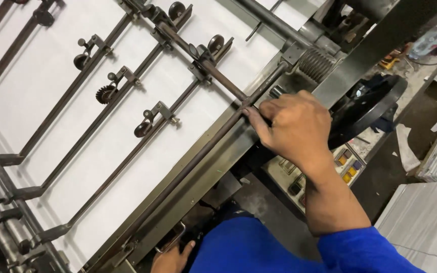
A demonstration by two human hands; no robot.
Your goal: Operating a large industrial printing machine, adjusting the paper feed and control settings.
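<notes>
My right hand rests on the side of a paper-feeding machine, its fingers curled over a long dark metal rod that runs along the side rail. A blue sleeve covers that arm from the elbow. My left hand shows only partly at the bottom edge, under the rail. It touches a small metal handle, and its fingers are mostly hidden. White paper sheets lie on the feed table beneath thin bars that carry small wheels.
A coiled spring and a black handwheel sit just beyond my right hand. Below the wrist is a control panel with coloured buttons. Stacks of paper stand at the lower right.
</notes>
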